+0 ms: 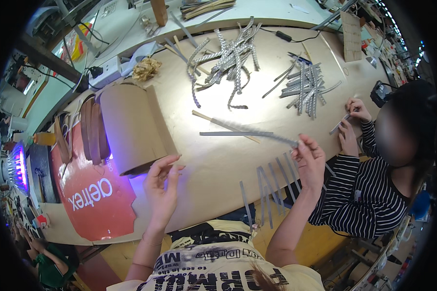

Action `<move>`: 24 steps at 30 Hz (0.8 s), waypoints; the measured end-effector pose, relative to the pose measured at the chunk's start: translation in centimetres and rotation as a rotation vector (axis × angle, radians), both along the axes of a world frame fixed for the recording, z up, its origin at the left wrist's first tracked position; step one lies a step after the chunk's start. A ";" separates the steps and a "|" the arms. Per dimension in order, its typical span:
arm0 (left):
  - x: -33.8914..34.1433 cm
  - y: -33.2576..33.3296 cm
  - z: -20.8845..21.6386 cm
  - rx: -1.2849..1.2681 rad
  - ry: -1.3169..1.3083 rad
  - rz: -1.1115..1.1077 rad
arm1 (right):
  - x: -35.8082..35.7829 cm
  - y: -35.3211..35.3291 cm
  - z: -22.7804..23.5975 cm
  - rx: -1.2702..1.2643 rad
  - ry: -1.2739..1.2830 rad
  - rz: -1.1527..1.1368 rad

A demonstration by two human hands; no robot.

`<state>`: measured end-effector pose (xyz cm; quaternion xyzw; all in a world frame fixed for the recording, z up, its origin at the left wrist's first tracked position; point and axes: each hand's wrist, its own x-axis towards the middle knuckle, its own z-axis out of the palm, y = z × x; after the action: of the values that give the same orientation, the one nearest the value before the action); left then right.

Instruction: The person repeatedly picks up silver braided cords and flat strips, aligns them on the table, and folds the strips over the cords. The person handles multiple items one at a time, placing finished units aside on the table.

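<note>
Between the thumb and fingers of my right hand (310,160) is the end of a pale grey braided strip (279,138), which stretches leftward over the table. Beneath it lie a flat grey strip (218,134) and a thin wooden stick (202,116). My left hand (163,186) holds nothing; its fingers are curved and apart, beside the lower right corner of a brown cardboard cylinder (136,128). Several narrow grey strips (261,189) lie along the table's near edge, left of my right forearm.
Silvery braided cords (235,53) form a tangled pile at the back. Shorter grey braided pieces (305,89) are heaped farther right. A co-worker in a striped top (359,194) handles a small strip at my right. Brown straps (92,128) and a red sheet (94,194) are at left.
</note>
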<state>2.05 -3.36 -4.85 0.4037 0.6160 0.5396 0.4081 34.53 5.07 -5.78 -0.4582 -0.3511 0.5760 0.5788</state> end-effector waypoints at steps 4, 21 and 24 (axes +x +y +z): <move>0.6 -0.6 1.8 0.126 -0.020 -0.049 | 2.1 0.6 -1.0 0.082 0.232 -0.275; 1.8 -1.3 8.7 0.402 0.319 -0.468 | -7.7 1.7 1.3 0.048 -0.800 0.165; 1.8 -1.7 13.3 0.482 0.419 -0.587 | -9.4 1.6 0.1 0.168 -1.108 0.253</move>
<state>3.83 -5.06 8.43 0.7464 0.4008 0.4355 0.3044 25.14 6.66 -5.63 -0.5985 -0.6986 0.2847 0.2696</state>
